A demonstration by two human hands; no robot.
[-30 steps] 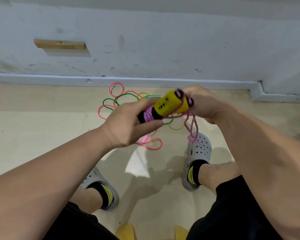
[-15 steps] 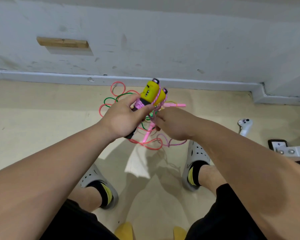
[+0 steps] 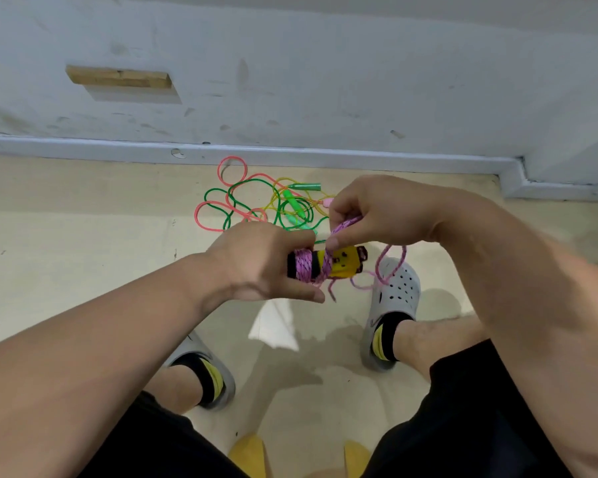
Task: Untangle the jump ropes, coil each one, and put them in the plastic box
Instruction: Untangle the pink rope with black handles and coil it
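My left hand (image 3: 259, 263) grips the black ends of a pair of yellow jump-rope handles (image 3: 342, 263), held level above the floor. Pink braided rope (image 3: 304, 265) is wound in several turns round the handles. My right hand (image 3: 377, 215) pinches a strand of that pink rope just above the handles, and a loose loop of it (image 3: 390, 267) hangs down to the right. On the floor beyond lies a tangle of green, pink and yellow ropes (image 3: 252, 205) with green handles (image 3: 306, 187). No plastic box is in view.
A white wall with a baseboard (image 3: 325, 158) runs behind the tangle and steps forward at the right. My feet in grey clogs (image 3: 396, 298) stand on the beige floor (image 3: 83, 236). A yellow seat edge (image 3: 249, 453) shows at the bottom.
The handles have swung from tilted upward to lying level and lower. My right hand has risen from below them to above, carrying the pink strand. The view has dipped slightly.
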